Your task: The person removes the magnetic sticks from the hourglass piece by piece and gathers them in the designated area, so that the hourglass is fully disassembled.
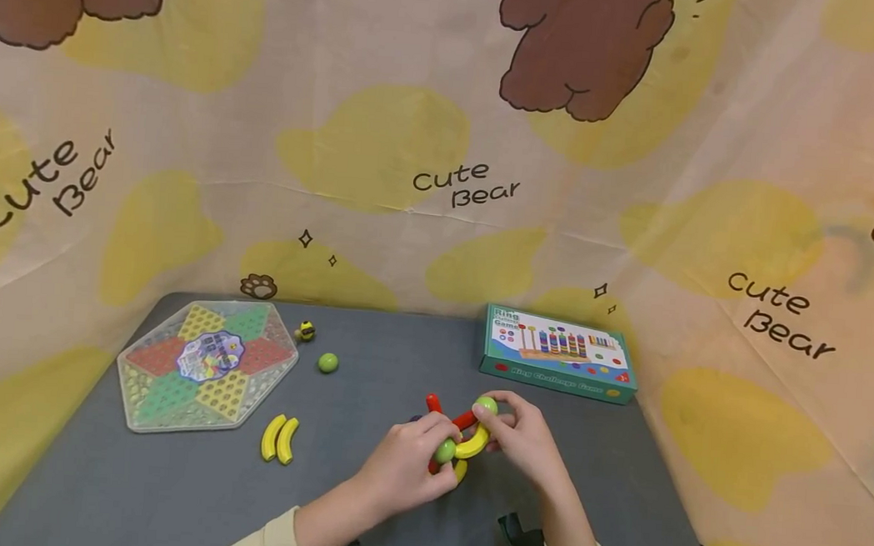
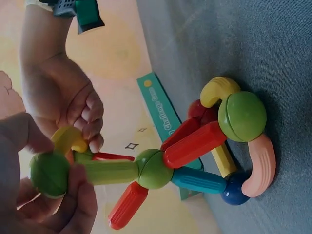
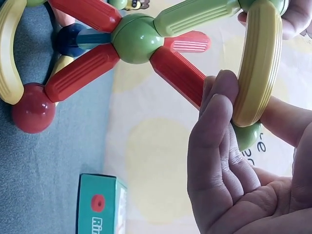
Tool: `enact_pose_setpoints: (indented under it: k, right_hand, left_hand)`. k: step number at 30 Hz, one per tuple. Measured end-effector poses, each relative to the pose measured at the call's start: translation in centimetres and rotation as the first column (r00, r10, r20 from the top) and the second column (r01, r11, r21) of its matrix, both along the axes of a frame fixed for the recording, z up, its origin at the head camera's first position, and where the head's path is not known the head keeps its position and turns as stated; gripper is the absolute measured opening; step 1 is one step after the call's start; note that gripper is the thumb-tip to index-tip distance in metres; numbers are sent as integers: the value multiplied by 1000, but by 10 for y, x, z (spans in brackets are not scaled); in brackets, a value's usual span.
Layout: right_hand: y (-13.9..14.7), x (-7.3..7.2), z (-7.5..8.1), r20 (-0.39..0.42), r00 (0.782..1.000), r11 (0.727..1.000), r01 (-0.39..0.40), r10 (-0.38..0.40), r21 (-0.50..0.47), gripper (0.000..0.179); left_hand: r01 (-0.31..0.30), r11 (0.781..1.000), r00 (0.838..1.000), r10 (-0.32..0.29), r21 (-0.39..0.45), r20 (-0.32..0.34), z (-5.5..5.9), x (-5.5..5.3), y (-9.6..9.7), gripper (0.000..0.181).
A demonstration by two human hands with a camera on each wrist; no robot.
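Note:
A magnetic stick-and-ball structure stands on the table between both hands. Its central green ball (image 2: 155, 168) joins red rods (image 2: 195, 144), a blue rod (image 2: 199, 179) and a light green rod (image 2: 112, 171). At its base, curved rods link a green ball, a red ball (image 3: 33, 108) and a dark blue ball (image 2: 236, 188). My left hand (image 1: 409, 463) pinches an upper green ball (image 2: 49, 174) at the light green rod's end. My right hand (image 1: 526, 439) pinches another green ball (image 1: 486, 405). A curved yellow rod (image 3: 258, 63) spans these two balls.
Two curved yellow rods (image 1: 286, 441) lie left of the hands. Behind them are a loose green ball (image 1: 328, 362) and a small bee figure (image 1: 306, 331). A hexagonal board-game case (image 1: 209, 368) lies at the left, and a green game box (image 1: 560, 353) at the back right.

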State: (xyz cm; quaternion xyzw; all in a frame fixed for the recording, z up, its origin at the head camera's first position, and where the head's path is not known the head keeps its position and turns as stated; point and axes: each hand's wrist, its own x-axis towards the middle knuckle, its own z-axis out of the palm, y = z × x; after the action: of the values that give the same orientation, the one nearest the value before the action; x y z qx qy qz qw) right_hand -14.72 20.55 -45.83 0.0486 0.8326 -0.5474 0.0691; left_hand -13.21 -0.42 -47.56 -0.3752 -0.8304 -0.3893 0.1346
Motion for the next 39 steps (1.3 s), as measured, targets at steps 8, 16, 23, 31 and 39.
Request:
enact_pose_setpoints:
  k: [8, 16, 23, 31, 39]
  right_hand:
    - [1, 1, -2, 9, 1000, 1000, -7, 7, -22, 46]
    - [2, -1, -3, 23, 1000, 999, -2, 2, -35, 48]
    - [2, 0, -1, 23, 1000, 999, -12, 13, -41, 51]
    - [5, 0, -3, 28, 999, 999, -15, 16, -49, 51]
    - [5, 0, -1, 14, 1000, 999, -21, 22, -40, 51]
  left_hand:
    - [-94, 996, 990, 94, 3, -105, -4, 0, 6, 25]
    - [-103, 995, 989, 103, 10, -102, -6, -2, 6, 23]
    - [-120, 993, 992, 121, 18, -31, -6, -1, 5, 16]
    - [-132, 988, 987, 124, 78, 103, -3, -2, 6, 14]
    - [-106, 982, 985, 82, 156, 153, 10, -6, -1, 25]
